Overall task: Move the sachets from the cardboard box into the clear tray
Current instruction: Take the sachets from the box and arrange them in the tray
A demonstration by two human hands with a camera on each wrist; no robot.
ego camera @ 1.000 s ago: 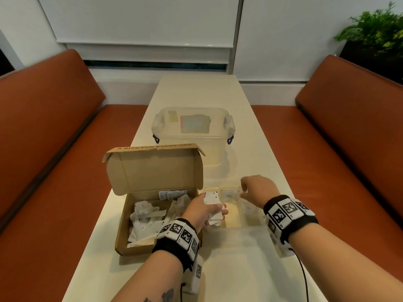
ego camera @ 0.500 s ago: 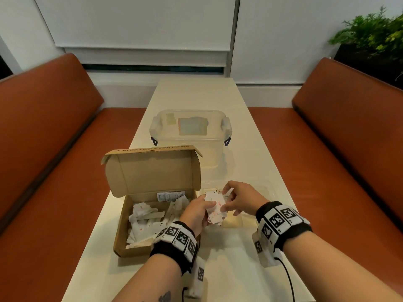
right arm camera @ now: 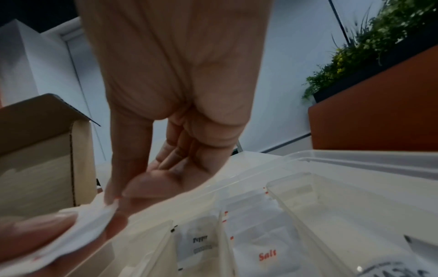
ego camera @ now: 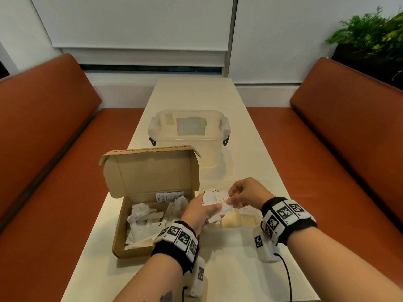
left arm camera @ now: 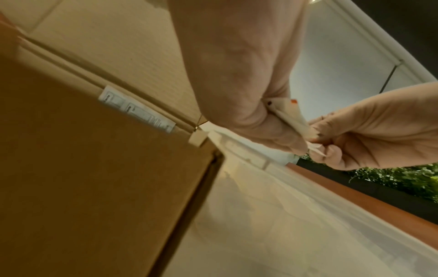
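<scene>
Where the two hands meet: above the clear tray [ego camera: 246, 221], just right of the cardboard box [ego camera: 139, 251].
Left fingers: the left hand [ego camera: 197, 211] curls round a small bunch of sachets [ego camera: 210, 198]; in the left wrist view the thumb and curled fingers [left arm camera: 267, 131] clamp the bunch [left arm camera: 290, 114] near its lower end.
Right fingers: the right hand [ego camera: 247, 196] pinches the corner of one sachet [ego camera: 224, 198] of that bunch between thumb and forefinger; in the right wrist view the pinch sits at the white paper edge [right arm camera: 104, 211], the other fingers [right arm camera: 180, 150] folded loosely toward the palm.
Look of the sachets: small flat white paper packets, roughly square, with crimped edges and red or dark print; the print on the held ones is too blurred to read.
Sachets in the tray: packets stand on edge in narrow compartments; one reads "Pepper" [right arm camera: 201, 241] in dark letters, its neighbour "Salt" [right arm camera: 266, 255] in red.
Clear tray: see-through plastic with thin dividers, on the table [ego camera: 220, 277] beneath the hands.
Cardboard box: brown, lid standing open at the back, a white label on its inner back wall, a loose heap of sachets [ego camera: 148, 223] lying inside.
Beyond: a lidded clear container [ego camera: 188, 136] farther along the table, orange benches on both sides.
</scene>
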